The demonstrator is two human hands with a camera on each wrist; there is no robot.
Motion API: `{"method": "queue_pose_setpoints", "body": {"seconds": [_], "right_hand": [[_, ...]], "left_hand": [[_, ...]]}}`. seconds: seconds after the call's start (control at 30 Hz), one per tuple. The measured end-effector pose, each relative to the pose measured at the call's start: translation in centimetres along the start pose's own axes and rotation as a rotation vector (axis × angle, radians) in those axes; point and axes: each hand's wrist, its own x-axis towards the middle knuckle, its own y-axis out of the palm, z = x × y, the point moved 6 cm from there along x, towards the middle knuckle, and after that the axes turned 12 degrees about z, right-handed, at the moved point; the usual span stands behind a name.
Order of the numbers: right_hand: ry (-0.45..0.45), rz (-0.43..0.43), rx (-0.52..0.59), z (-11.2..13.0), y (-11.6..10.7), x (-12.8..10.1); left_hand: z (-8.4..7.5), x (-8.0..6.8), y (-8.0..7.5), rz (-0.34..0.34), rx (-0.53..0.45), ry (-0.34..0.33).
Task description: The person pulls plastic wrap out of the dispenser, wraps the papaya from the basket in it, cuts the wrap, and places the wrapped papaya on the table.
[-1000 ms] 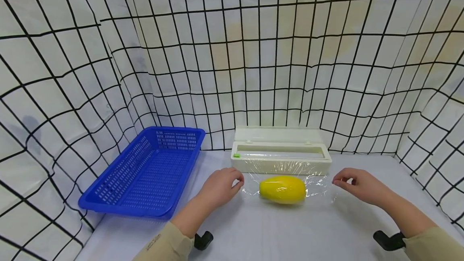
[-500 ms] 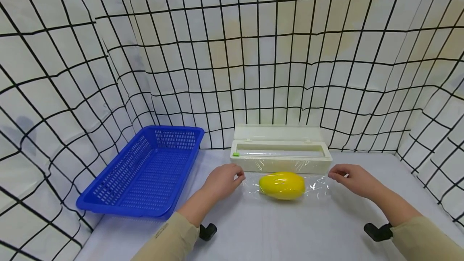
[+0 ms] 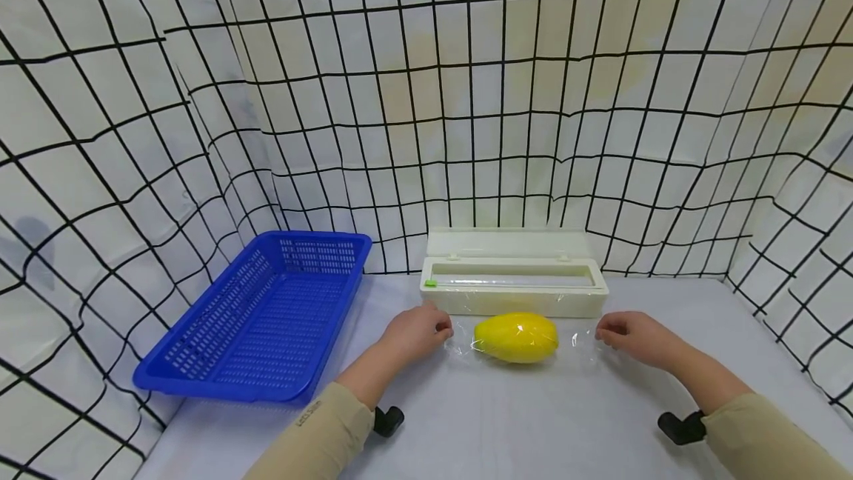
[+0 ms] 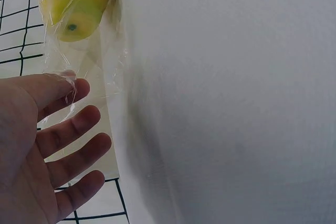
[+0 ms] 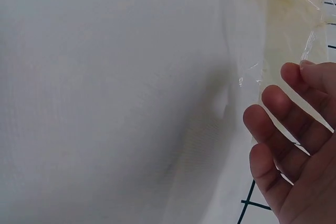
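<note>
A yellow oblong fruit (image 3: pixel 516 338), papaya-like with a greenish end in the left wrist view, lies on the white table in front of the cling film dispenser. Clear cling film (image 4: pixel 73 61) is draped over the fruit and reaches out to both sides. To the left of the fruit, my left hand (image 3: pixel 416 333) pinches the film between thumb and index finger, the other fingers spread apart. On the opposite side my right hand (image 3: pixel 636 337) pinches the film's other end with thumb and index fingertips, its remaining fingers loosely bent.
The white cling film dispenser (image 3: pixel 513 304) stands behind the fruit, lid raised, with a roll inside and a small green slider (image 3: pixel 430 284). A blue perforated basket (image 3: pixel 266 324) sits at the left. Black wire grid (image 3: pixel 506 110) backed with white sheeting encloses the table.
Both hands have come slightly closer together, drawing in toward the fruit with the film pinched. The film that stretched over the dispenser's front now lies lower around the fruit.
</note>
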Motion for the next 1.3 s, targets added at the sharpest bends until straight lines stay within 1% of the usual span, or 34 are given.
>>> {"method": "queue_pose_setpoints", "body": {"seconds": [0.17,0.23,0.3,0.4,0.47,0.57,0.7,0.8,0.87,0.93,1.07,1.17,1.23,1.3], "right_hand": [[0.008,0.021,-0.007,0.0,0.6,0.1],[0.013,0.026,-0.007,0.1,0.7,0.1],[0.019,0.027,-0.001,0.1,0.8,0.1],[0.024,0.020,-0.006,0.2,0.8,-0.1],[0.027,0.013,-0.004,0.2,0.7,-0.3],[0.033,0.004,0.004,0.1,0.7,-0.4],[0.040,0.002,0.042,-0.4,0.6,-0.4],[0.044,0.001,0.067,-0.6,0.6,-0.6],[0.039,-0.015,0.062,-0.5,0.3,-0.8],[0.035,-0.045,0.043,-0.5,-0.2,-1.0],[-0.001,-0.177,-0.045,0.4,-1.3,-1.8],[-0.068,-0.267,-0.110,1.9,-1.7,-2.3],[-0.126,-0.293,-0.150,3.3,-1.4,-2.6],[-0.182,-0.296,-0.190,4.7,-0.9,-2.7]], "left_hand": [[-0.1,0.1,0.2,0.005,-0.016,0.004],[0.1,0.0,0.3,0.002,-0.015,-0.014],[0.3,-0.2,0.2,-0.016,-0.006,-0.037],[0.6,-0.9,-0.2,-0.079,0.014,-0.063],[0.4,-1.5,-0.5,-0.128,0.029,-0.070],[-0.1,-2.4,-1.2,-0.201,0.044,-0.076],[-1.2,-3.5,-2.2,-0.287,0.059,-0.093],[-1.9,-4.0,-2.7,-0.327,0.049,-0.092],[-2.4,-4.1,-2.9,-0.334,0.039,-0.068],[-3.1,-4.2,-2.8,-0.322,0.040,-0.025],[-4.7,-4.0,-2.5,-0.274,0.095,0.114],[-5.7,-3.6,-2.0,-0.221,0.149,0.221],[-6.1,-3.2,-1.6,-0.185,0.179,0.278],[-6.4,-2.8,-1.2,-0.157,0.205,0.324]]}}
